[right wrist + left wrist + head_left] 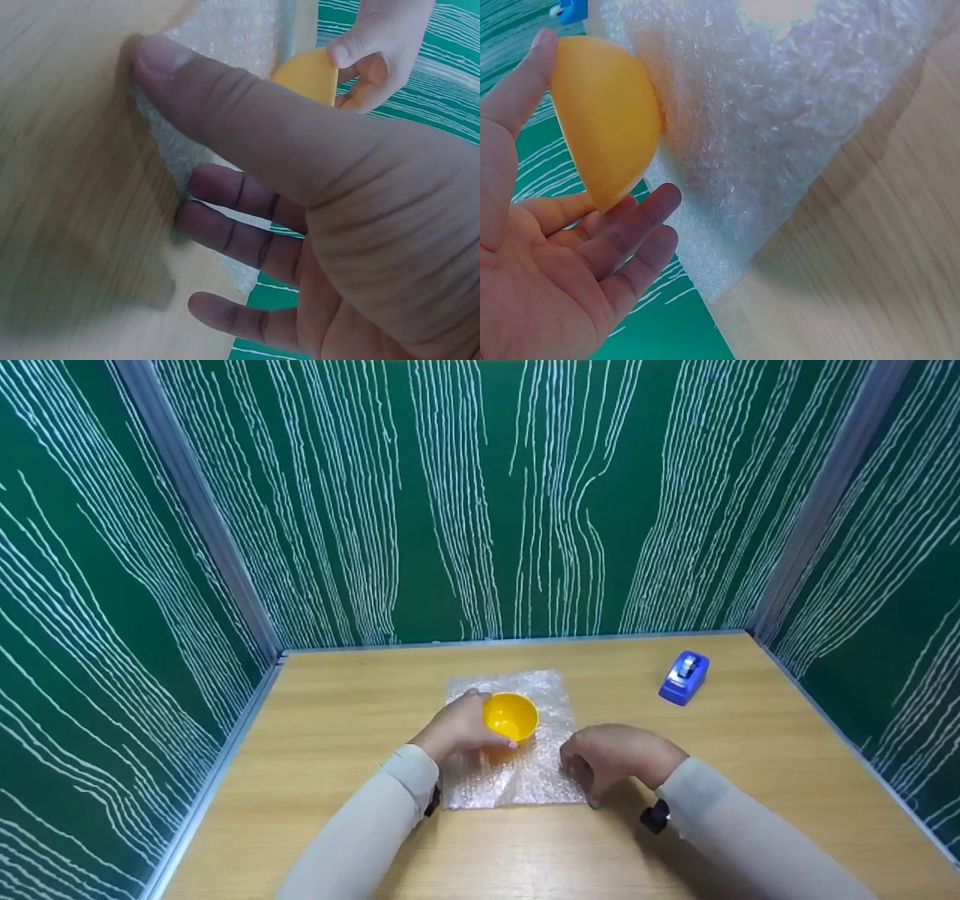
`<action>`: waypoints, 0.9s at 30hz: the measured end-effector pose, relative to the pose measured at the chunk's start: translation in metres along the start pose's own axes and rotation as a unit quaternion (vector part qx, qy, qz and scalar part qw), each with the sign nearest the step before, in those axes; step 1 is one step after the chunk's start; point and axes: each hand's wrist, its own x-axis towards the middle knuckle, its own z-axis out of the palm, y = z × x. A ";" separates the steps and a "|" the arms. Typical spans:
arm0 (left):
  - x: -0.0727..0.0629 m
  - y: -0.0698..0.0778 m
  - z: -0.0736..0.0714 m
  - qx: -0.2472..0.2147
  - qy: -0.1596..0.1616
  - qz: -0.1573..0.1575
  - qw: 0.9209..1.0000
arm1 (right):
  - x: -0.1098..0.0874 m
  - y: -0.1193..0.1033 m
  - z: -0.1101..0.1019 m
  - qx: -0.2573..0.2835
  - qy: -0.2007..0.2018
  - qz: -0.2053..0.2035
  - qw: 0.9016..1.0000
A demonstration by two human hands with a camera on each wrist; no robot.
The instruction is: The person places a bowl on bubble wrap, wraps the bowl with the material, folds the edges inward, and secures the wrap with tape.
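Observation:
A small yellow bowl (511, 717) stands over the sheet of bubble wrap (551, 690) in the middle of the table. My left hand (466, 721) pinches the bowl's rim between thumb and index finger. In the left wrist view the other fingers spread out below the bowl (607, 124). At the right edge of the wrap is my right hand (619, 754), palm down. The right wrist view shows that hand's thumb stretched along the wrap's edge, its fingers (225, 229) loosely extended with their tips close to the wrap and the wood.
A blue plastic object with a metal part (684, 678) lies at the back right of the wooden table (337, 712). Green walls (495, 510) with white wavy lines close in the table at the back and both sides.

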 end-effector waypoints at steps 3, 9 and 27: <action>0.001 0.000 0.002 0.007 0.002 0.002 1.000 | 0.001 0.001 0.001 -0.008 -0.004 -0.004 1.000; 0.002 -0.001 0.003 0.015 0.004 0.012 1.000 | -0.001 0.001 -0.001 0.000 -0.008 -0.001 1.000; 0.000 0.003 0.002 -0.020 0.000 -0.006 1.000 | -0.007 0.001 -0.004 -0.003 0.024 -0.002 1.000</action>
